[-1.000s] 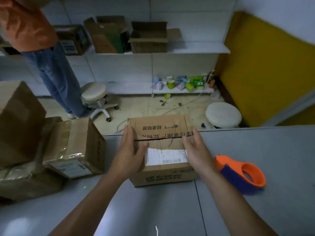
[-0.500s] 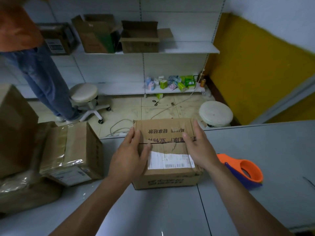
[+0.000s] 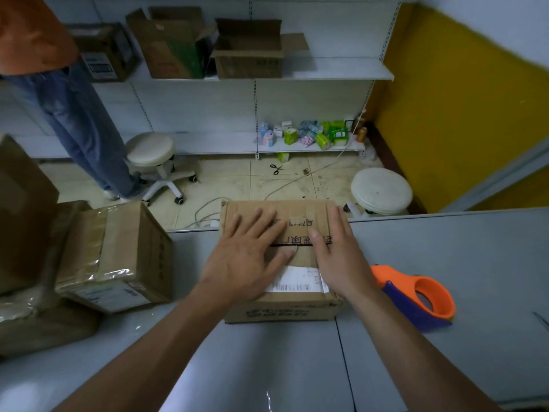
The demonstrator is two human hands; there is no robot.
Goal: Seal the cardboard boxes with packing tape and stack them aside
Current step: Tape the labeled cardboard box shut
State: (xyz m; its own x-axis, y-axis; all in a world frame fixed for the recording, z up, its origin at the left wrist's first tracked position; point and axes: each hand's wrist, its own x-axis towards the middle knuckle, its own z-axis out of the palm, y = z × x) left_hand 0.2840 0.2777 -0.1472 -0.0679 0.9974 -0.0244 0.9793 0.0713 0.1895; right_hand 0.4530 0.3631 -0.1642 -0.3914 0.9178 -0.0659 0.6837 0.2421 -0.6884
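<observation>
Grey table [image 3: 445, 248] across the foreground; tiled floor and white wall shelving behind. At the far left of the table, a tall brown box [image 3: 20, 212], cut off by the frame. Next to it, a taped box [image 3: 124, 254] resting tilted on a flat plastic-wrapped parcel [image 3: 38, 325], shiny tape over its upper face. Behind those, on the floor, a standing person in jeans [image 3: 80, 123] and an orange top, in view only up to the waist, with a white wheeled stool [image 3: 150, 150] just beside the legs. Higher up, open cartons [image 3: 249, 52] in a row on the upper shelf [image 3: 341, 69].

Further along, scissors [image 3: 276, 168] on the floor tiles and coloured packets [image 3: 309, 133] on the bottom shelf. In front of them, mid-table toward the far edge, the cardboard box [image 3: 282, 310], flaps folded down, seam showing as a dark line across the top. Left hand [image 3: 246, 257] laid flat on the left half of the lid, fingers straight and spread, thumb reaching to the seam. Right hand [image 3: 335, 257] laid flat on the right half, fingers straight and close together, thumb also at the seam. Nothing gripped by either. White shipping label [image 3: 297, 282] on the near flap, between the two wrists.

Just right of the box, an orange and blue tape dispenser [image 3: 416, 295] lying on the table, partly hidden by the right wrist. Beyond the table edge, a round white stool [image 3: 381, 190]. Far right, a yellow wall [image 3: 460, 114].
</observation>
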